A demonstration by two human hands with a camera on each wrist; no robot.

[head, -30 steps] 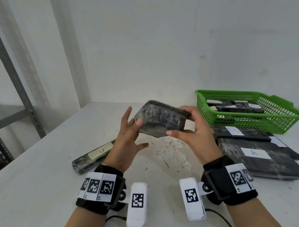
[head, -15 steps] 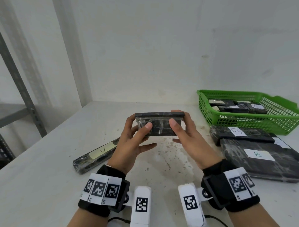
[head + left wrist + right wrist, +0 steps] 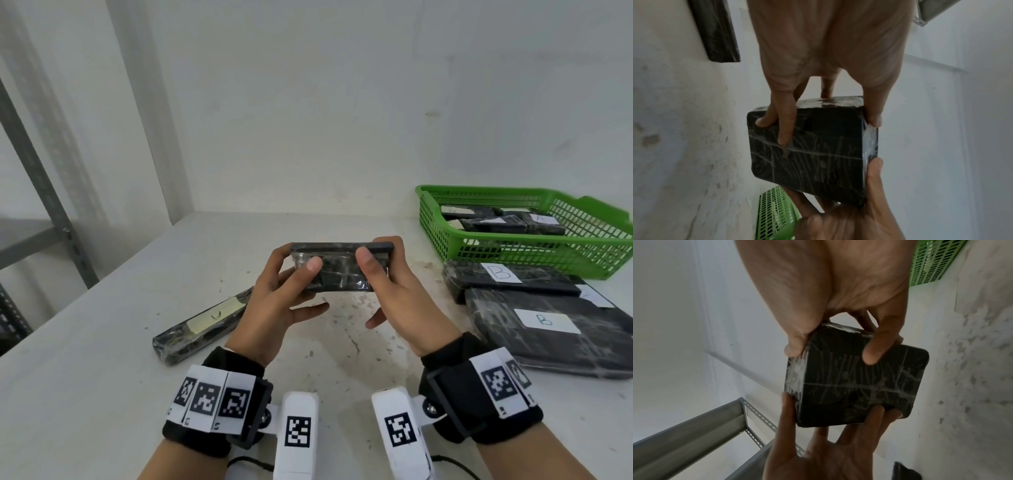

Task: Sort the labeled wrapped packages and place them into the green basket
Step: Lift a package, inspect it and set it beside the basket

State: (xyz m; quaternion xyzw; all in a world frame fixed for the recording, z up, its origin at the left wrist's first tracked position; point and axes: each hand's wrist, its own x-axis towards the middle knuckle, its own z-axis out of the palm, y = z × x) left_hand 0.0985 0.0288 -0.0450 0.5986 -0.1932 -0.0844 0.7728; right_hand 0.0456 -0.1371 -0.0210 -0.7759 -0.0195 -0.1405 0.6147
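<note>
Both hands hold a small black package wrapped in clear film (image 3: 339,270) above the middle of the table. My left hand (image 3: 284,291) grips its left end, thumb on the near face. My right hand (image 3: 390,281) grips its right end the same way. In the left wrist view the package (image 3: 818,151) shows no label on its broad underside, and in the right wrist view the package (image 3: 855,384) shows none either. The green basket (image 3: 527,236) stands at the back right with several wrapped packages inside.
Two flat black packages marked B (image 3: 507,277) (image 3: 555,329) lie right of my hands, in front of the basket. A long thin wrapped package with a yellowish label (image 3: 205,325) lies to the left. A grey metal shelf frame (image 3: 44,192) stands at the far left.
The package was tilted with its broad face toward me; it has turned until its narrow edge faces me, level. Both hands shifted their grip onto its ends.
</note>
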